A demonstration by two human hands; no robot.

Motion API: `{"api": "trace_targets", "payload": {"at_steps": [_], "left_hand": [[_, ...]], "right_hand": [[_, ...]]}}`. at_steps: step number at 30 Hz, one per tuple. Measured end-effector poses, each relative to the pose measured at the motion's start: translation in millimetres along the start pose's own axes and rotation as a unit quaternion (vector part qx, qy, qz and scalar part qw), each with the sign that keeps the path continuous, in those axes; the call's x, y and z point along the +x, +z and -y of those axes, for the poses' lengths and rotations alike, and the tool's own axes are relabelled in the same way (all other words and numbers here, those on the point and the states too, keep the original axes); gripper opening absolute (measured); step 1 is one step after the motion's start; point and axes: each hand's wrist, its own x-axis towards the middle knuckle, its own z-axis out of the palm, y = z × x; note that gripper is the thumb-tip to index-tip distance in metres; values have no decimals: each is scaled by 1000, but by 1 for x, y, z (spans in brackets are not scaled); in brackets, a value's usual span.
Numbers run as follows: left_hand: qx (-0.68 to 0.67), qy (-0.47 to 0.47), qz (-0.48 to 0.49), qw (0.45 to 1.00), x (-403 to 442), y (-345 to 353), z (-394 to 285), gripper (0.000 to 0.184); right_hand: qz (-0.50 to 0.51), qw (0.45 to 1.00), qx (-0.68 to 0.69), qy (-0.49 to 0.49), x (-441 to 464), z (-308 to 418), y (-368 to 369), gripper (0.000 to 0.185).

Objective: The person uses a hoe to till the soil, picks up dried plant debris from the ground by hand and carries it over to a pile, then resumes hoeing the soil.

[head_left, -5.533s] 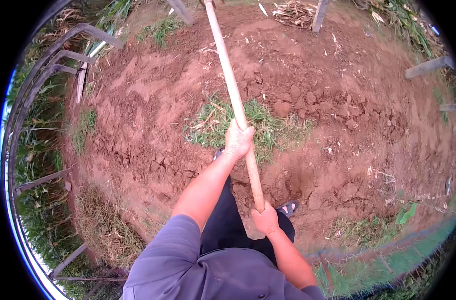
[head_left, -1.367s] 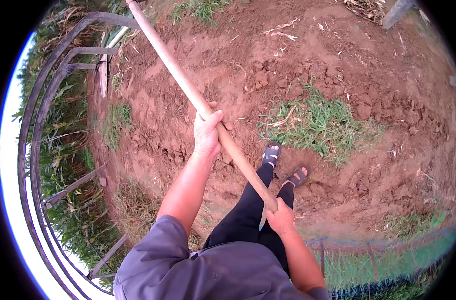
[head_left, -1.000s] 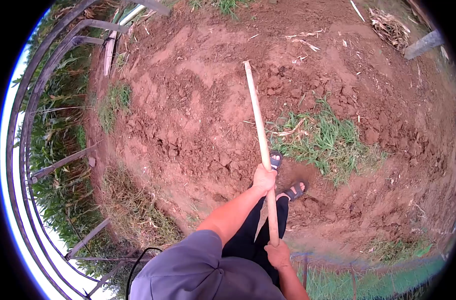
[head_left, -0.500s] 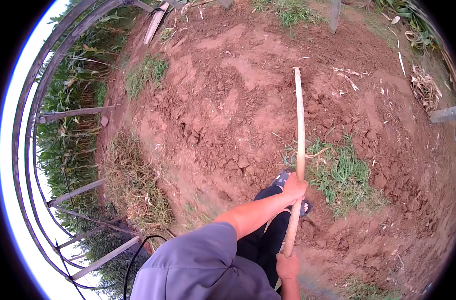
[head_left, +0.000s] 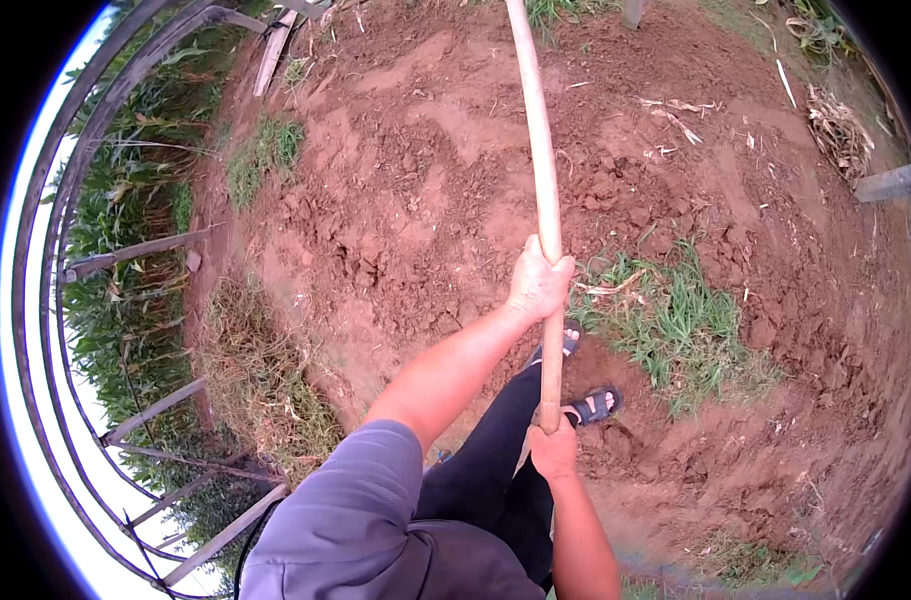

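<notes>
A long pale wooden hoe handle (head_left: 539, 120) runs from my lap up past the top edge of the view; its head is out of sight. My left hand (head_left: 542, 280) is wrapped round the middle of the handle, arm stretched forward. Lower down, close to the butt end, my right hand (head_left: 554, 449) grips the same handle. Below the handle are my two feet in dark sandals (head_left: 594, 405), standing on reddish soil (head_left: 456, 210) beside a grass clump (head_left: 681, 320).
Dry plant stalks (head_left: 261, 370) lie heaped at left, before a bent frame (head_left: 61, 200) and tall green crops (head_left: 141, 220). Posts (head_left: 891, 183) and a bundle of dry husks (head_left: 841, 130) stand at right. A board (head_left: 274, 55) lies at upper left.
The hoe has been raised off the ground, its far end leaving the top of the view. Both hands have moved up and left with it, still gripping the handle.
</notes>
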Motion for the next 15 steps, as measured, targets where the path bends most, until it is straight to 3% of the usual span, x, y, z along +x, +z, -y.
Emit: {"api": "trace_targets", "payload": {"at_steps": [2, 4, 6, 7, 8, 10, 15], "left_hand": [[67, -13, -7, 998, 25, -2, 43, 26], [135, -38, -9, 990, 27, 0, 121, 31], [88, -130, 31, 987, -8, 4, 183, 30], [46, -157, 40, 986, -23, 8, 169, 29], [9, -181, 46, 982, -35, 5, 141, 28], [-31, -211, 44, 976, -64, 4, 98, 23], [-107, -265, 28, 958, -123, 0, 108, 26]], "right_hand": [[16, 998, 51, -28, 20, -37, 32, 13], [91, 987, 110, 75, 0, -60, 53, 13], [116, 968, 137, 174, -43, -69, 47, 11], [105, 975, 55, 186, -56, -55, 32, 22], [105, 976, 59, 183, -64, -41, 20, 22], [83, 988, -77, 104, -90, -25, -14, 27], [89, 972, -190, 105, -136, -47, -42, 35]]}}
